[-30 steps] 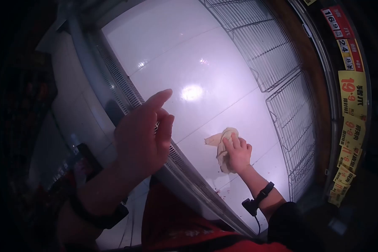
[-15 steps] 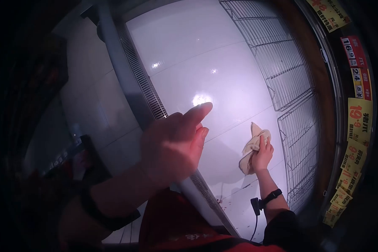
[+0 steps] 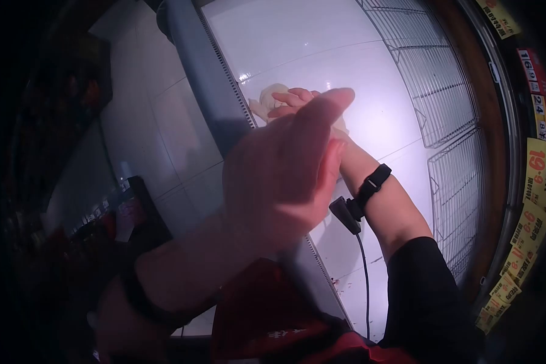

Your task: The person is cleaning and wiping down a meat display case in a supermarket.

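1. White, glossy surface (image 3: 285, 42), with thin seams and bright reflections, fills the middle; a slotted strip (image 3: 228, 68) runs along its near edge. Beyond it, well apart from the strip, lie wire racks (image 3: 446, 97), then yellow and red price labels (image 3: 539, 161).

2. Your pale cloth (image 3: 274, 96) is bunched on the surface, just beside the slotted strip. A loose end could snag in the slots if it slid over them, because it pokes out toward the strip.

3. Your left hand (image 3: 279, 176) may cause trouble too: hanging between the camera and the strip, it hides part of your right hand (image 3: 296, 100), so a bump between the two could go unseen.

4. Small dark specks (image 3: 335, 282) lie beside the strip's lower part. The black cable (image 3: 366, 273) hanging from your right wristband (image 3: 376, 181) could drag through them or catch, being slack and close by.

5. As for pose, your right arm reaches up and across toward the strip, elbow bent, sleeve ending near the elbow. That hand lies over the cloth, fingers slightly parted and curled around its folds.

6. Your left hand is raised above the strip, half open, with two digits extended and apart. It appears to hold nothing, though you cannot tell what its hidden palm side is doing.
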The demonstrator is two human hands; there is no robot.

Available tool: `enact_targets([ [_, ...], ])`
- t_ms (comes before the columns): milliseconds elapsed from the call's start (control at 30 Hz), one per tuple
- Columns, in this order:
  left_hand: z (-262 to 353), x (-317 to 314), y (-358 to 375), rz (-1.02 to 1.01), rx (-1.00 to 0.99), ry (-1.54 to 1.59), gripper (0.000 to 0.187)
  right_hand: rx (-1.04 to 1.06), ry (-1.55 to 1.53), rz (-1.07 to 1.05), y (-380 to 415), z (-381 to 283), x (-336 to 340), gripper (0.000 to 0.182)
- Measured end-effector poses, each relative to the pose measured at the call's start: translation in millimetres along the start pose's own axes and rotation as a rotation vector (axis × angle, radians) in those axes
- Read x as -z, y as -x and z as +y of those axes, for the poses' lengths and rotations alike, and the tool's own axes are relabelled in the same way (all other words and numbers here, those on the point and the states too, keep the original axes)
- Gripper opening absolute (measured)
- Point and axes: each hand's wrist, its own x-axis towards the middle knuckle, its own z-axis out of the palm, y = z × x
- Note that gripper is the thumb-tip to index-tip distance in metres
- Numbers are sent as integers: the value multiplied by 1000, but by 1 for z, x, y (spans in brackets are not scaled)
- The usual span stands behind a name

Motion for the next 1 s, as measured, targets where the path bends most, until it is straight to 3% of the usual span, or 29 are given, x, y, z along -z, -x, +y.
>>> enact_targets([
  [100, 5, -4, -2, 11, 117, 45, 42, 97, 129, -218, 41, 1, -6, 38],
  [167, 10, 0, -1, -17, 171, 75, 39, 143, 393, -258, 104, -21, -13, 38],
  [300, 27, -14, 24, 147, 31, 305, 32, 169, 247, -208, 254, -14, -45, 47],
  [400, 91, -26, 74, 149, -13, 209, 33, 36, 211, -174, 368, -31, -61, 45],
  [500, 142, -67, 153, 64, 9, 336, 33, 17, 198, -97, 468, -20, -89, 47],
  [633, 200, -111, 200, -43, 177, 366, 36, 23, 105, -132, 583, -3, -105, 46],
  [800, 219, -133, 209, -73, 344, 189, 39, 89, 67, -214, 723, 19, -106, 52],
  [900, 207, -132, 208, -38, 325, 239, 39, -208, -116, -235, 745, 3, -76, 62],
  [1000, 203, -132, 217, -42, 253, 161, 38, -485, -317, 25, 756, 8, -37, 67],
])
